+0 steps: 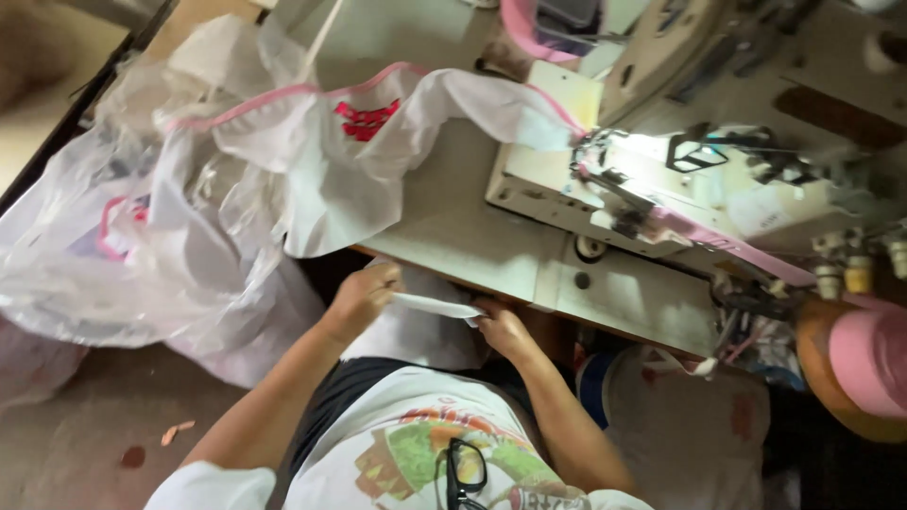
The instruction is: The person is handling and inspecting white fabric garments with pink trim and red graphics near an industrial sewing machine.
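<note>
My left hand (362, 295) and my right hand (502, 328) hold the two ends of a white fabric piece (436, 306), stretched flat between them just below the table's front edge (453, 236). More white fabric (416, 335) lies in my lap under it. On the table a white fabric with pink trim and a red print (350, 151) runs to the needle area of a cream sewing machine (661, 189). A pink tape (727, 247) feeds along the machine's front.
A heap of clear plastic bags with white fabric (142, 236) stands on the floor at the left. A large pink tape roll (864, 359) sits at the right. Black glasses (465, 470) hang on my shirt collar. Another white bag (690, 425) lies under the table.
</note>
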